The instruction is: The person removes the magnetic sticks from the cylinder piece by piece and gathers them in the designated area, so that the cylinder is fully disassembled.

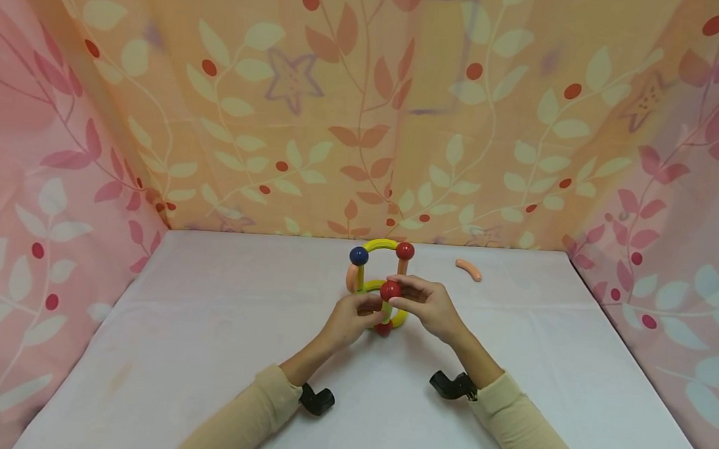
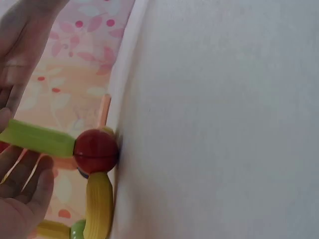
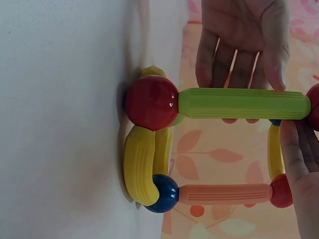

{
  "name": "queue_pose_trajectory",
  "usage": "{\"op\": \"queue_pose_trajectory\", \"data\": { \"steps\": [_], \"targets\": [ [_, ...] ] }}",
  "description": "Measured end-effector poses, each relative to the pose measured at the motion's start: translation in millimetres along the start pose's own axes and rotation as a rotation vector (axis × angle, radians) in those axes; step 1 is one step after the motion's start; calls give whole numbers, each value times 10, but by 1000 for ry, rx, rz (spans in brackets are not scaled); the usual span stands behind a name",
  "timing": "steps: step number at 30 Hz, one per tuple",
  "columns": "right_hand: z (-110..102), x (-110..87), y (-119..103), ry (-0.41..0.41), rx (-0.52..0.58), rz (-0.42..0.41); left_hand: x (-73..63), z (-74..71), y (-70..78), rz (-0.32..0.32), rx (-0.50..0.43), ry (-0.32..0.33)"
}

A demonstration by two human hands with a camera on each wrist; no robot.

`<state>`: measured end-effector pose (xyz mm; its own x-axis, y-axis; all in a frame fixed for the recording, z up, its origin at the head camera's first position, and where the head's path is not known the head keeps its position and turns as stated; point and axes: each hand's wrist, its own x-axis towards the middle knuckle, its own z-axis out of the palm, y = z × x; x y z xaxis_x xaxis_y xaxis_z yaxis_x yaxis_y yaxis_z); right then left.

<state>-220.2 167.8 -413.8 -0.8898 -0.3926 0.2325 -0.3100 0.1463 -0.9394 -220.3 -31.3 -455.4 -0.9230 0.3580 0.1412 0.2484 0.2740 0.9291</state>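
Note:
A toy frame of grooved sticks and balls stands on the table. Its near upright is a light green stick (image 3: pixel 244 103), rising from a lower red ball (image 3: pixel 152 102) at the tabletop. My left hand (image 1: pixel 347 322) pinches this stick, thumb on one side and fingers passing behind it. At the stick's top is another red ball (image 1: pixel 390 291), which my right hand (image 1: pixel 433 311) holds between thumb and fingers. Behind, a yellow curved stick (image 1: pixel 381 244) bridges a blue ball (image 1: pixel 359 255) and a far red ball (image 1: pixel 405 250). More yellow curves form the base, partly hidden by my hands.
A loose peach curved stick (image 1: pixel 469 269) lies on the white table (image 1: pixel 208 325), right of the frame. Another peach curved piece (image 1: pixel 352 278) shows at the frame's left side. Patterned curtains (image 1: pixel 365 116) enclose the back and sides. Black camera mounts (image 1: pixel 449 385) sit at both wrists.

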Motion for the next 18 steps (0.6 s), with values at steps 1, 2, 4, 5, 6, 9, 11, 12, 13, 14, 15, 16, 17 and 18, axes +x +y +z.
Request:
{"op": "queue_pose_trajectory", "data": {
  "steps": [1,2,4,5,6,9,11,12,13,14,15,16,17,18],
  "targets": [
    [1,3,1,-2,-5,-9,4,16,1,17,-7,8],
    [1,6,-3,-4,-11,-19,8,29,3,27,-12,18],
    [-2,16,-10,-7,-31,-39,17,50,2,50,-13,36],
    [-6,23,-9,-7,-48,-51,22,58,2,58,-15,46],
    [-8,30,-11,-6,-64,-65,24,66,2,62,-21,54],
    [-20,43,-35,3,-104,-91,33,86,-2,66,-37,71],
    [-29,52,-45,7,-125,-104,36,95,2,64,-41,78],
    [-32,54,-53,8,-132,-108,37,98,4,65,-40,81],
    [-35,58,-53,9,-142,-112,40,101,8,69,-33,84],
    [-37,62,-56,9,-151,-113,41,102,12,69,-27,86],
    [-38,66,-56,8,-160,-117,42,103,17,76,-17,88],
    [-38,70,-56,7,-170,-122,44,103,22,80,-6,88],
    [-38,73,-58,6,-180,-127,47,103,26,84,6,87],
    [-38,75,-61,6,-191,-131,47,103,29,88,18,87]
  ]
}}
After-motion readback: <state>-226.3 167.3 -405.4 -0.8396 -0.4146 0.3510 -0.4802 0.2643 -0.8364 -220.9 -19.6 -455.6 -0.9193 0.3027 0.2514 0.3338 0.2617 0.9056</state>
